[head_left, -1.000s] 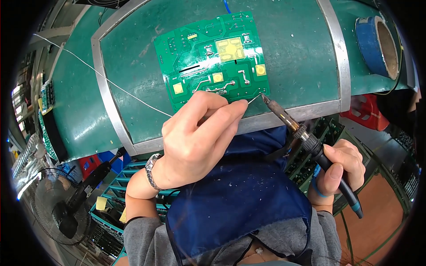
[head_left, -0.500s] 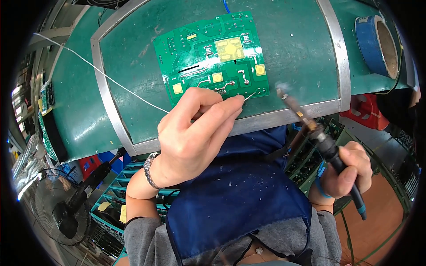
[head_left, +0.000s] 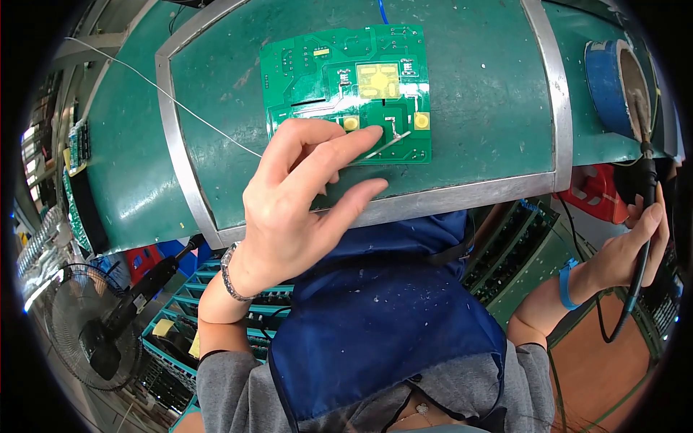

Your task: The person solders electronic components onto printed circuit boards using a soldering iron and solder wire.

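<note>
A green circuit board (head_left: 310, 83) with yellow patches lies on the green work surface. Over its near edge is my left hand (head_left: 289, 187), thumb spread away from the forefinger. Thin solder wire (head_left: 390, 144) passes through this hand and its end sticks out over the board; the curled fingers seem to hold it, though the grip itself is hidden. Far to the right, my right hand (head_left: 639, 242) is closed round a soldering iron (head_left: 647, 173). The iron's tip points away from me, into or just over the hollow of a blue roll-shaped ring (head_left: 606, 86).
A metal strip (head_left: 462, 191) borders the work surface. Below it on the right are a red plastic item (head_left: 595, 195) and green racks (head_left: 505, 245) of boards. A fan (head_left: 90, 332) and a teal rack (head_left: 180, 346) stand at the lower left. The iron's black cable loops below my right hand.
My right hand has carried the soldering iron rightward and away, from beside the board to the blue ring. My left thumb has parted from the forefinger, and more wire shows past the fingers.
</note>
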`<state>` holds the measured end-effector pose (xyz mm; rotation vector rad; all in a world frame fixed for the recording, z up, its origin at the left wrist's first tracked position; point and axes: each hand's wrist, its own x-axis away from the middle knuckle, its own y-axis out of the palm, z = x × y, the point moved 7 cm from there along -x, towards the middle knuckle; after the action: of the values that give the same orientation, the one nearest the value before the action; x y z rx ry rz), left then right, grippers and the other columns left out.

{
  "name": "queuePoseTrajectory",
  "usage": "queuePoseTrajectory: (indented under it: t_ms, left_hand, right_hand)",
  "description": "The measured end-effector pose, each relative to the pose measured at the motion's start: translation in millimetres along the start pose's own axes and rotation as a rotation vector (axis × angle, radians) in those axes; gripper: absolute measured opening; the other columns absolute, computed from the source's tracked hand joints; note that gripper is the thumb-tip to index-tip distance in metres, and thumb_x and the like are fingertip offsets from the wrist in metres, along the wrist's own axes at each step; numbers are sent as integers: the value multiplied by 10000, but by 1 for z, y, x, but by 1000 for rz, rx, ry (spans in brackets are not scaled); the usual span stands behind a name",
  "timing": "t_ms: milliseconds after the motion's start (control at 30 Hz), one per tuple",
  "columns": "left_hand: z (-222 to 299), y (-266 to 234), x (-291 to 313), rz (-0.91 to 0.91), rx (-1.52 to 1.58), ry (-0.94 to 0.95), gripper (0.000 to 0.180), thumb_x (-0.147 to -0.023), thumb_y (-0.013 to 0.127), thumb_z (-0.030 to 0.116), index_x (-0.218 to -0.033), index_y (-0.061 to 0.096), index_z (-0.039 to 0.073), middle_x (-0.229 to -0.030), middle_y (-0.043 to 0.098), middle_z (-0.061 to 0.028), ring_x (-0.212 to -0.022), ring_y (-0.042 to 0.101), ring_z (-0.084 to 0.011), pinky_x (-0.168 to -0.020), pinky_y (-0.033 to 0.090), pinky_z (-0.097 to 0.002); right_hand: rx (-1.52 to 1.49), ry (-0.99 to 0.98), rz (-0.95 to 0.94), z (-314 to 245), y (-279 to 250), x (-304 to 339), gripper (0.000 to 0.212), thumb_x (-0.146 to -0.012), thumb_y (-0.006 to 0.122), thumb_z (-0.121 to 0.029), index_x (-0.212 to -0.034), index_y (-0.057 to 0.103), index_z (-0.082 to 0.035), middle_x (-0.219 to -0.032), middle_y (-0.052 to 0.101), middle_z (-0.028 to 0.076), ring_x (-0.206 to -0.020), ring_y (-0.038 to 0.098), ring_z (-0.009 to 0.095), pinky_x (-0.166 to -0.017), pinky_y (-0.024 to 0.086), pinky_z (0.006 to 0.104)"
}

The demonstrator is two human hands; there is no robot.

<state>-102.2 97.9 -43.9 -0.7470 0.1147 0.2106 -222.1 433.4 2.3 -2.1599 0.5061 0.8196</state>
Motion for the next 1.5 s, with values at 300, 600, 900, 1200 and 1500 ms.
queuePoseTrajectory:
  t_ms: [300,600,900,1200,1500]
  left_hand:
    - [11,-2,7,27,-48,128,247,-708,744,-65,-935,696,19,-844,568,-78,-698,587,-162,-564,469,-261]
    - [11,3,10,11,-62,94,253,-716,743,-71,-947,713,29,-877,546,-69,-717,581,-152,-584,477,-254]
    - [10,3,7,62,-52,191,257,-682,730,-77,-924,684,-5,-818,542,-82,-618,558,-161,-515,451,-266]
    - [11,2,7,74,-80,173,243,-698,741,-69,-924,701,12,-826,551,-74,-650,563,-152,-539,454,-260]
    - [-14,-48,31,264,-195,-70,198,-734,744,-53,-910,719,36,-844,578,-51,-634,551,-92,-539,453,-224]
  right_hand:
    - [-183,65,-1,-38,-17,30,411,-922,463,-218,-938,614,164,-747,629,212,-557,566,182,-524,467,234]
    - [-678,-166,-560,-95,33,53,269,-852,626,-207,-859,650,61,-530,566,48,-390,494,137,-390,366,245]
    - [-612,-105,-644,-105,45,57,235,-846,638,-207,-839,680,24,-518,554,21,-408,508,137,-422,388,251]
    - [-621,-108,-622,-104,41,55,256,-858,620,-215,-838,672,35,-523,558,28,-410,499,133,-422,387,256]
    - [-248,158,22,-26,-2,25,378,-949,451,-204,-968,635,125,-831,658,167,-592,557,145,-525,440,215]
